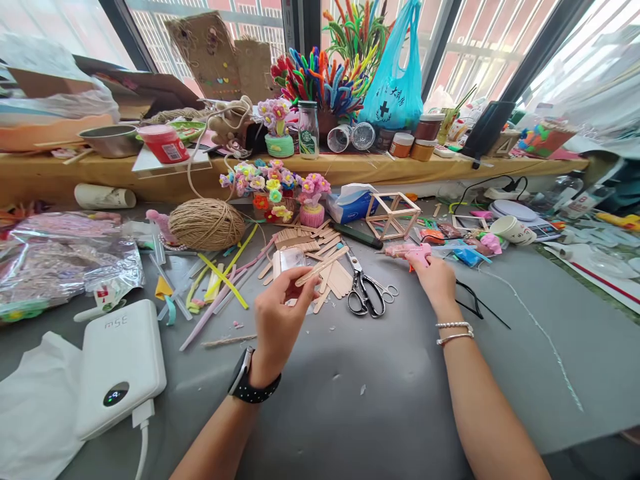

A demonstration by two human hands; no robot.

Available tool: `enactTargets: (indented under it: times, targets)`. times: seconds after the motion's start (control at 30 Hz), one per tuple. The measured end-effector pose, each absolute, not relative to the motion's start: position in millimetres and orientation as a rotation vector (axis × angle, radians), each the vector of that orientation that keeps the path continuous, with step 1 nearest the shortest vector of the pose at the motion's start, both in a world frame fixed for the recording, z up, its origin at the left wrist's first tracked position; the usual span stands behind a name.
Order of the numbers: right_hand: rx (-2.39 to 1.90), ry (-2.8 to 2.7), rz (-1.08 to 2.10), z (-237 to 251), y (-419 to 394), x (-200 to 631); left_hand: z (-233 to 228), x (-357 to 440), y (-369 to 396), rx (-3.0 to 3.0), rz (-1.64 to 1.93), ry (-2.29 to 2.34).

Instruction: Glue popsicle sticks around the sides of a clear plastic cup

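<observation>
One stick frame (393, 216) stands built on the desk (380, 393); the left hand (278, 313) pinches a loose craft stick (320, 267), right hand (436, 279) closes around the glue gun (407, 251), nothing joined yet

Left hand (278, 313) raised, fingers pinched, watch on wrist. Right hand (436, 279) stretched forward, closed, bracelets on wrist.

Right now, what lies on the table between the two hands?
In the head view, black-handled scissors lie between the left hand and right hand.
</observation>
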State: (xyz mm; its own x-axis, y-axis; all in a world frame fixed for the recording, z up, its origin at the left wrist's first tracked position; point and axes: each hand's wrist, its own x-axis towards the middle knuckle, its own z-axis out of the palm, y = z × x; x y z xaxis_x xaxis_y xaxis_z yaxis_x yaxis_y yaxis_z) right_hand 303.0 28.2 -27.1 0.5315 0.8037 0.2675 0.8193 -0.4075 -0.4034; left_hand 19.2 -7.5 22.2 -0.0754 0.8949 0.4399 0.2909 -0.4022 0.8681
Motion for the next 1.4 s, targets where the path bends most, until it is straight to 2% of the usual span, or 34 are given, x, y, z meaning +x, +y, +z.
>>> enactTargets:
  times: [0.23, 0.3, 0.4, 0.5, 0.7, 1.4]
  targets:
    - [-2.272, -1.211, -0.204, -20.4, 24.7, 298.1, 23.7, 18.8, -8.5, 1.685, 1.491, 1.275]
    - [-2.048, -1.281, -0.188, -10.4, 22.6, 285.8, 25.1, 19.8, -9.9, 1.674, 1.489, 1.273]
    - [-1.566, -1.428, 0.228, 2.7, 17.4, 258.5, 27.5, 22.0, -12.5, 1.607, 1.482, 1.226]
    - [-1.282, -1.421, 0.61, 9.6, 10.2, 233.0, 30.7, 24.8, -15.3, 1.473, 1.421, 1.141]
    - [-1.021, -1.288, 0.91, 15.4, -2.2, 215.2, 34.7, 29.4, -18.3, 1.294, 1.255, 0.987]
    - [-1.006, -1.313, 0.796, 25.2, -9.3, 210.8, 29.0, 32.6, -18.0, 1.233, 1.162, 0.953]
